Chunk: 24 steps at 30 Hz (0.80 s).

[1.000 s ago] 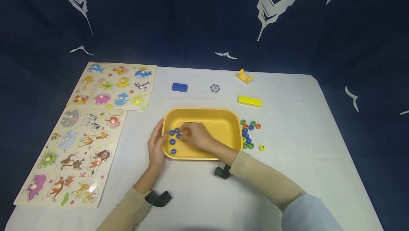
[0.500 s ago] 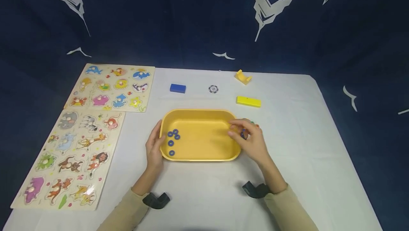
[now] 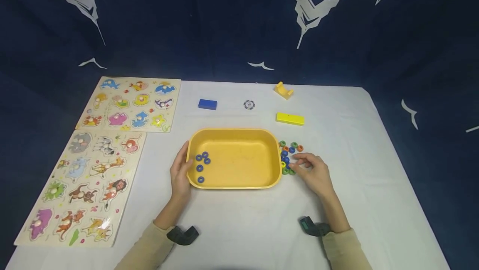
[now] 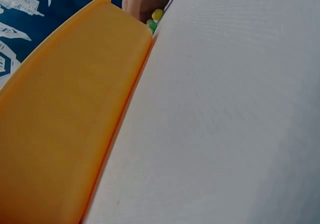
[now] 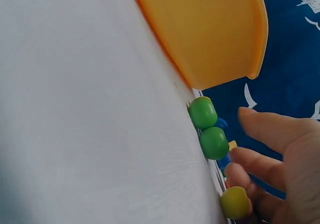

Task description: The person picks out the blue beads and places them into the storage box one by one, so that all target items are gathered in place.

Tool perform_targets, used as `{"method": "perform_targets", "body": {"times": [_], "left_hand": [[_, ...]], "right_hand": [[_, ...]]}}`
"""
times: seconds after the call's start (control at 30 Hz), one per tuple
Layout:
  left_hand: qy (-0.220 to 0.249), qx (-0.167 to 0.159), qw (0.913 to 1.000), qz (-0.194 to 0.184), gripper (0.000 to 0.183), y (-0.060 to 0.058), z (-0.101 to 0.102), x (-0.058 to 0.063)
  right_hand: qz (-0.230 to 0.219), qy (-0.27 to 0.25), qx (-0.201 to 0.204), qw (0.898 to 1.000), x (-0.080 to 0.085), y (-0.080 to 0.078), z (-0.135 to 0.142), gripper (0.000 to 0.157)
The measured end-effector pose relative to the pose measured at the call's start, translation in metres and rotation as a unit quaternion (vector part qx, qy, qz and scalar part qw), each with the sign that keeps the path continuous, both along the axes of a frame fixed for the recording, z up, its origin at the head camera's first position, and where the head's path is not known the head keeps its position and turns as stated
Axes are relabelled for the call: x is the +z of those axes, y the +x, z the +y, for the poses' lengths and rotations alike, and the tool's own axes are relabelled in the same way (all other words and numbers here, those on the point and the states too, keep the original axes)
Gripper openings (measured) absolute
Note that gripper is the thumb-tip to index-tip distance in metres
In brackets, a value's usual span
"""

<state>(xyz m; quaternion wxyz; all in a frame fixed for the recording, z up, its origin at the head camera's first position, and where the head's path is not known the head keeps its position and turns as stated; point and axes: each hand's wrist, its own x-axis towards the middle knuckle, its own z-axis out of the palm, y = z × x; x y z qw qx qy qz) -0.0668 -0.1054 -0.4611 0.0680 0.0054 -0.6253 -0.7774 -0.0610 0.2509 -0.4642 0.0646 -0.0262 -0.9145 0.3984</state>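
A yellow plastic tray [image 3: 233, 187] stands on the white cloth, with several blue beads [image 3: 207, 161] lying near its left end. My left hand [image 3: 181, 180] holds the tray's left end, thumb at the rim and fingers along the outside wall. Just past the right end is a loose group of green, orange, yellow and blue beads [image 3: 286, 159]. Over their right side hovers my right hand [image 3: 316, 176], thumb and fingers spread apart. In the right wrist view, two green beads [image 5: 214, 143] and a yellow bead [image 5: 234, 202] sit close to the fingers; nothing appears gripped.
Two wooden animal puzzle boards [image 3: 123, 104] lie at the left. Behind the tray are a blue block [image 3: 207, 104], a round chip [image 3: 249, 104], a yellow bar [image 3: 290, 119] and a small yellow U-shaped piece [image 3: 283, 90]. A dark patterned curtain [image 3: 187, 25] hangs behind.
My right hand has left the blue beads inside the tray and moved right, out to the loose beads on the cloth. The left hand stays at the tray's end.
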Motion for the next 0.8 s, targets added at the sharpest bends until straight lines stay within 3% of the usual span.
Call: {"method": "perform_targets", "body": {"times": [0.17, 0.27, 0.47, 0.53, 0.67, 0.8], "left_hand": [[-0.004, 0.002, 1.0000, -0.002, 0.050, 0.004, 0.003, 0.014], [-0.001, 0.001, 1.0000, 0.000, 0.049, 0.004, 0.003, 0.013], [0.005, -0.004, 1.0000, 0.006, 0.050, 0.003, 0.004, 0.013], [0.006, -0.005, 1.0000, 0.005, 0.050, 0.003, 0.004, 0.014], [0.002, -0.006, 1.0000, 0.000, 0.050, 0.004, 0.004, 0.015], [-0.001, -0.002, 1.0000, -0.001, 0.050, 0.004, 0.004, 0.015]], "right_hand": [[0.017, 0.064, 0.020, 0.998, -0.002, -0.002, -0.002, 0.028], [0.018, 0.075, 0.024, 0.997, -0.002, -0.004, -0.003, 0.024], [-0.018, 0.029, 0.012, 0.999, -0.001, -0.010, 0.004, 0.025], [0.000, 0.014, -0.003, 1.000, -0.010, -0.016, 0.011, 0.025], [0.091, 0.009, 0.007, 0.996, -0.019, -0.033, 0.017, 0.024], [0.096, -0.028, 0.071, 0.992, 0.032, -0.035, -0.016, 0.021]]}}
